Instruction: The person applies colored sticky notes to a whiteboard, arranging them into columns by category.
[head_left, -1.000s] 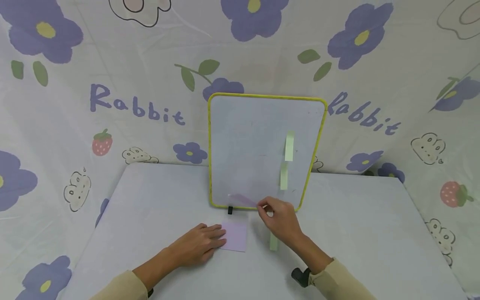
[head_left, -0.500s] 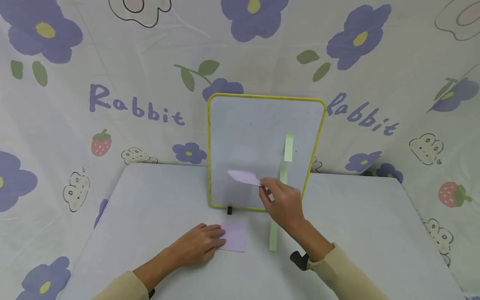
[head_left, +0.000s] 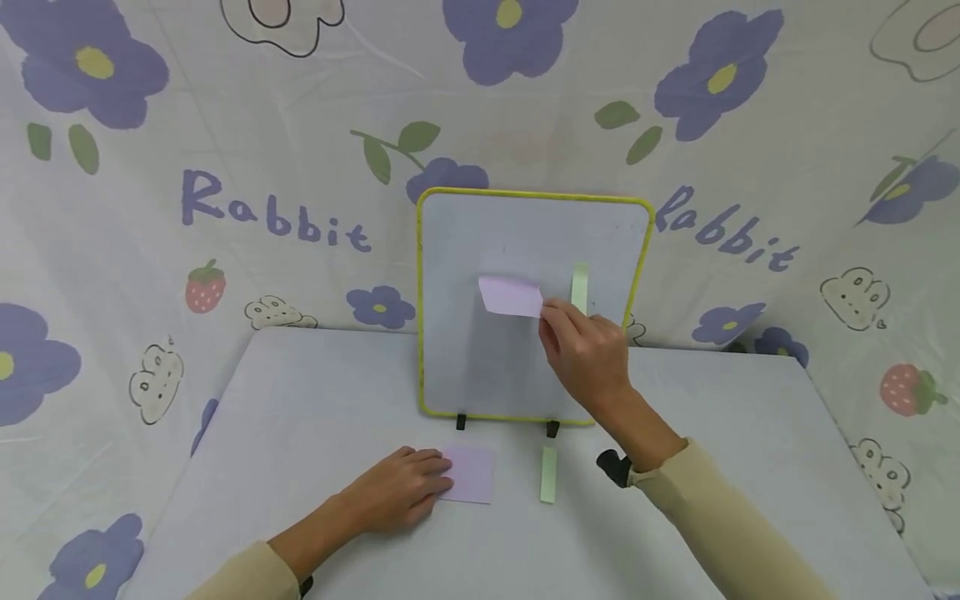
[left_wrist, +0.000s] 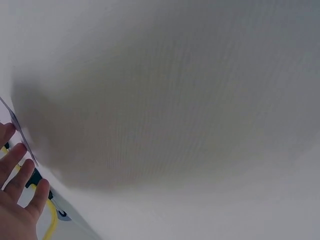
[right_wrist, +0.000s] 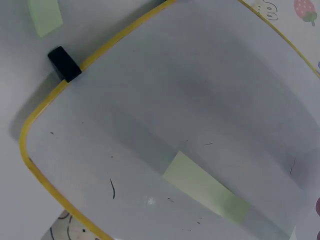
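A purple sticky note (head_left: 512,297) is pinched at its right edge between the thumb and fingers of my right hand (head_left: 588,350). The note hangs in front of the upright whiteboard (head_left: 480,367); I cannot tell whether it touches the surface. On the table my left hand (head_left: 401,489) rests with extended fingers on the left edge of a purple sticky note pad (head_left: 472,475). The left wrist view shows those spread fingers (left_wrist: 17,180) beside the pad's thin edge. A pale green strip (head_left: 580,286) is on the board's right side. Another green strip (right_wrist: 205,187) shows in the right wrist view, hidden by my hand in the head view.
A green strip (head_left: 548,475) lies on the white table right of the pad. Black feet (head_left: 461,422) hold up the yellow-framed board. Behind the table hangs a cloth (head_left: 300,125) printed with flowers and rabbits.
My right hand has risen from the board's lower edge to mid-board, carrying the purple sticky note up and slightly right. The left hand stays on the pad.
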